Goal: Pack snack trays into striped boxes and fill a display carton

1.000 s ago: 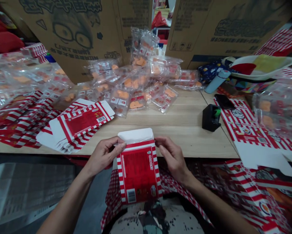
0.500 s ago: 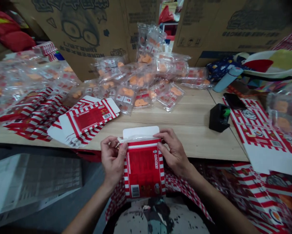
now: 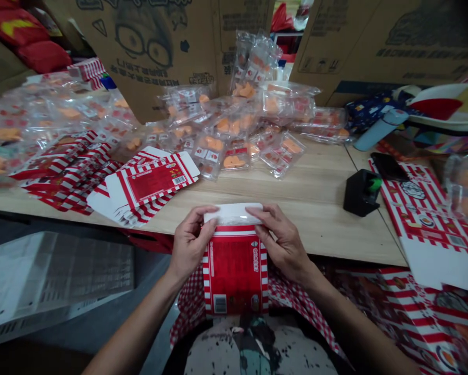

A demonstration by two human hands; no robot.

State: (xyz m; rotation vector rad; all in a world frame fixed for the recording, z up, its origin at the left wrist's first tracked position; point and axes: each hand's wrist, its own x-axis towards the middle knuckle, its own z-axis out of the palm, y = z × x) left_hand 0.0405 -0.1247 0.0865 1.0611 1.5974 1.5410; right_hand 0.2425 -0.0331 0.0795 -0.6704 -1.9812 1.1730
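Between my hands, at the table's front edge, is a red-and-white striped cardboard box with its printed panel and barcode facing up. Its white end flap stands out at the far end, and a strip of clear plastic shows at the opening. My left hand pinches the left corner by the flap, thumb on top. My right hand grips the right corner the same way, fingers on the flap. What lies inside the box is hidden.
Flat striped cartons lie left on the table, beside filled striped packs. Clear bags with orange pieces pile up behind. To the right are a black tape dispenser, a phone, a blue bottle and more cartons.
My fingers have moved onto the white flap, which now tilts down toward the opening. Less clear plastic sticks out. The whole view has shifted slightly.
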